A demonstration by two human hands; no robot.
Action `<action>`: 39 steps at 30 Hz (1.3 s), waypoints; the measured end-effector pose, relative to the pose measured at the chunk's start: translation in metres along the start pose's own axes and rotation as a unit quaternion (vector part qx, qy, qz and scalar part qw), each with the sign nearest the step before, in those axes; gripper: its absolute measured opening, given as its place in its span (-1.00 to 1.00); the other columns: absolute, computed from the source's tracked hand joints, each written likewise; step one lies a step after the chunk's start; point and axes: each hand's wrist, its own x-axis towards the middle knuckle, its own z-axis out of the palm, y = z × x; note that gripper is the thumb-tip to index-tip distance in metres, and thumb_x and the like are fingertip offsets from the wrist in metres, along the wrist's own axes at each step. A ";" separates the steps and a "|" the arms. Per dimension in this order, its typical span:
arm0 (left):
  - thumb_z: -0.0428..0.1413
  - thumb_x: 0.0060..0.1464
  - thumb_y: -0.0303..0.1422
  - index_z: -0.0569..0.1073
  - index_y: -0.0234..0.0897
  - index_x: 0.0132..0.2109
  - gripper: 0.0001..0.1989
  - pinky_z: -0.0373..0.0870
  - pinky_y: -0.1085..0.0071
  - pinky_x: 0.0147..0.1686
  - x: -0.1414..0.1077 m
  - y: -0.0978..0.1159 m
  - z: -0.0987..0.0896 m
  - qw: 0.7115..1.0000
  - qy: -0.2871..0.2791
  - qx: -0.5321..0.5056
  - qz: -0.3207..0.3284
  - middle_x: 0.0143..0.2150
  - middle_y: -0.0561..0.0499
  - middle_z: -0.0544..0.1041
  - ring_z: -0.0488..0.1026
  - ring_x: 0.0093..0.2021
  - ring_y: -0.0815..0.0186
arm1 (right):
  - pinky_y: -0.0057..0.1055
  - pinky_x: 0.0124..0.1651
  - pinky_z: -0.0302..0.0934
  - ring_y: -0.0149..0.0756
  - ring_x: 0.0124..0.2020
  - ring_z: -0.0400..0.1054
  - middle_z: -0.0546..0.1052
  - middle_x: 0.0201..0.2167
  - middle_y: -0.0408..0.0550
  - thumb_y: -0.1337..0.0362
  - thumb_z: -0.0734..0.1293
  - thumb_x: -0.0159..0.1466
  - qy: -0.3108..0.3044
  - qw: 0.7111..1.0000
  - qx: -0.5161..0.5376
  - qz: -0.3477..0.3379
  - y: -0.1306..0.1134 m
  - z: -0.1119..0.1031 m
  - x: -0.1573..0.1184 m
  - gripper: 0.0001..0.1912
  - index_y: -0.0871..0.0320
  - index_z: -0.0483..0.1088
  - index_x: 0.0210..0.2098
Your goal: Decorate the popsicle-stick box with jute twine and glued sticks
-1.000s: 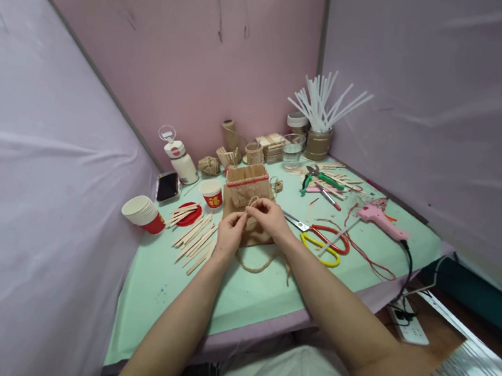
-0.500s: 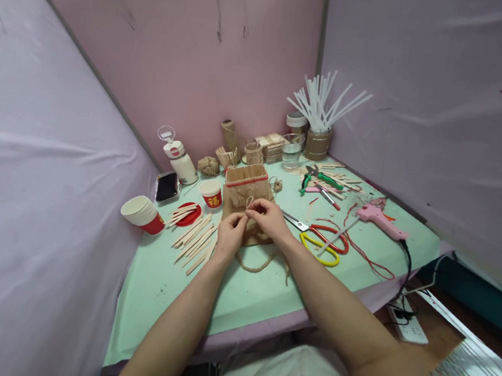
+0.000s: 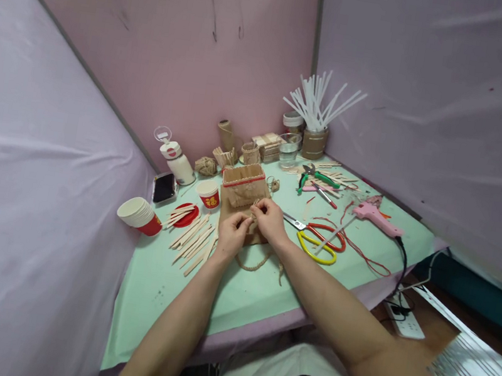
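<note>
A brown basket-like piece [image 3: 245, 190] with a red-edged rim stands on brown material near the middle of the table. Just in front of it, my left hand [image 3: 233, 234] has its fingers pinched together. My right hand [image 3: 269, 218] is closed beside it, slightly higher and to the right, with a bit of thin twine at its fingertips. What my left fingertips pinch is too small to make out. A braided brown cord [image 3: 251, 268] curves over the table below both hands.
Loose wooden sticks [image 3: 194, 244], a red-and-white cup [image 3: 209, 194] and stacked cups [image 3: 139, 215] lie left. Scissors [image 3: 319, 240], green-handled pliers [image 3: 319, 176] and a pink glue gun [image 3: 378, 218] are right. Behind stand a bottle [image 3: 179, 164] and a jar of white sticks [image 3: 314, 143].
My fingertips have moved slightly apart, the right hand a little up and right of the left. The small twine loop seen above them no longer stands out. The whole view has shifted slightly.
</note>
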 end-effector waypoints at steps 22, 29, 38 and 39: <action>0.19 -0.10 -0.17 0.44 -0.36 -0.32 -0.69 -0.21 0.55 -0.67 0.007 0.000 -0.008 0.931 -0.033 -0.331 -0.150 -0.65 0.20 0.10 -0.10 -0.67 0.58 | -0.44 -0.28 0.19 -0.41 -0.41 0.30 0.48 -0.31 -0.11 0.24 0.22 0.14 -0.113 0.991 0.075 -0.005 -0.007 -0.006 0.005 -0.80 0.15 0.41 -0.29; 0.20 -0.12 -0.19 0.41 -0.34 -0.38 -0.72 -0.10 0.55 -0.65 0.008 -0.003 -0.008 0.927 -0.031 -0.347 -0.140 -0.57 0.14 0.20 0.01 -0.63 0.56 | -0.42 -0.25 0.19 -0.37 -0.39 0.34 0.51 -0.43 -0.12 0.24 0.22 0.17 -0.191 0.979 0.057 -0.030 -0.007 -0.007 0.005 -0.80 0.16 0.45 -0.36; 0.19 -0.09 -0.25 0.35 -0.31 -0.42 -0.77 0.02 0.54 -0.58 0.006 0.001 -0.010 0.911 -0.039 -0.391 -0.126 -0.57 0.13 0.20 0.07 -0.59 0.52 | -0.41 -0.24 0.15 -0.33 -0.38 0.33 0.50 -0.46 -0.10 0.25 0.25 0.15 -0.114 0.992 -0.026 -0.041 -0.006 -0.010 0.006 -0.83 0.14 0.45 -0.47; 0.19 -0.08 -0.24 0.34 -0.30 -0.43 -0.77 0.03 0.54 -0.58 0.006 0.002 -0.010 0.910 -0.043 -0.395 -0.120 -0.57 0.13 0.20 0.07 -0.59 0.52 | -0.40 -0.24 0.14 -0.33 -0.39 0.32 0.50 -0.47 -0.09 0.27 0.26 0.14 -0.094 0.994 -0.047 -0.028 -0.005 -0.010 0.007 -0.84 0.15 0.45 -0.48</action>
